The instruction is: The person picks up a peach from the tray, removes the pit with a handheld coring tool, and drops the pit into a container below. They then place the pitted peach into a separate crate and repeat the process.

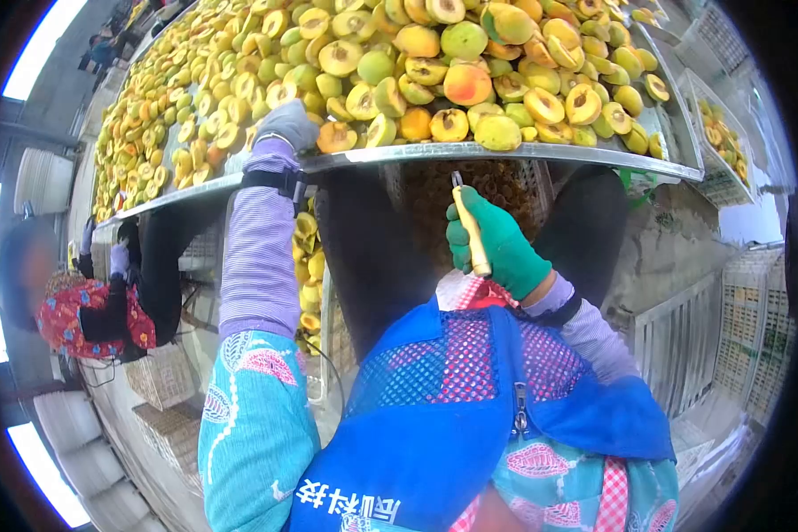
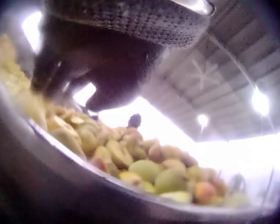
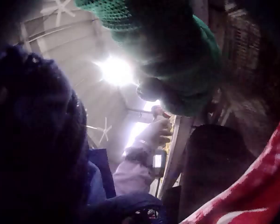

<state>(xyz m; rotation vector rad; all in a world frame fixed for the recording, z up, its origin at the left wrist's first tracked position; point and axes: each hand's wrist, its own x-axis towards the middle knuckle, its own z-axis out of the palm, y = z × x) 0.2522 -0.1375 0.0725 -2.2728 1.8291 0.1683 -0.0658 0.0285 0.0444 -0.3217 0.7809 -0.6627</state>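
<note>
Your right hand [image 1: 501,244], in a green glove, grips the yellow-handled hand tool [image 1: 472,230] in front of your torso, just below the metal tray [image 1: 399,156]. Its fingers are curled round the handle, and the metal tip points toward 12 o'clock. Only the head view shows the tool clearly; the right wrist view has the dark green glove from close up, with red-and-white cloth [image 3: 266,186] at 4 o'clock in that frame.

Your left hand [image 1: 288,127], in a grey glove, is at 11 o'clock, over the near rim of the tray and beside the cut peaches [image 1: 339,137]. The head view shows the back of that hand, and the left wrist view leaves its fingers in shadow, so you cannot tell whether they are spread or pinching a fruit.

The peaches, many halved with brown centres, are heaped in the tray from 10 to 1 o'clock. The left wrist view adds 2 bright lamps [image 2: 260,101] under the roof [image 2: 200,88]. In the head view, a basket [image 1: 470,191] of brown pieces sits under the rim at 12 o'clock, a fruit-filled crate [image 1: 743,182] stands at 2 o'clock, and 1 person [image 1: 93,315] in red floral clothing is at 9 o'clock.
</note>
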